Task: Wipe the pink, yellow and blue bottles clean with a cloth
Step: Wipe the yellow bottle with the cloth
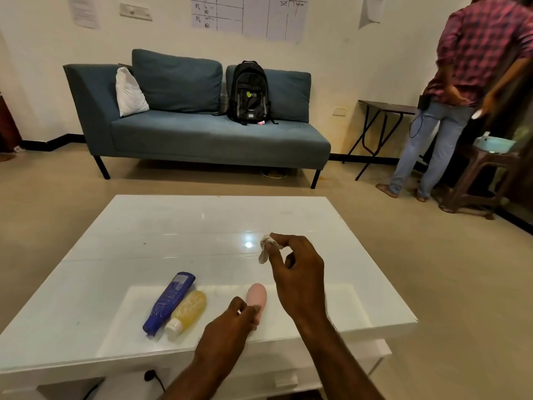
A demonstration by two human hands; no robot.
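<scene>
Head view, over the person's forearms: nearest, the left hand [230,321] curls its fingers round the near end of a pale pink plastic bottle [257,295]. The bottle lies flat on a glossy white low table [173,226], its rounded far end pointing away. Just beyond and to the right, the right hand [300,278] hangs above the tabletop, pinching a small crumpled white cloth [264,251] between thumb and forefinger. The cloth dangles beyond the pink bottle's far tip, not touching it. Left of the pink bottle and apart from it, a translucent yellow bottle with a white cap [190,310] lies side by side against a dark blue printed bottle [170,301]. Across the floor stands a blue-grey fabric sofa [202,140] carrying a black backpack [249,93] and a white cushion [129,93]. At far right a person in a red checked shirt [473,53] stands facing away.
</scene>
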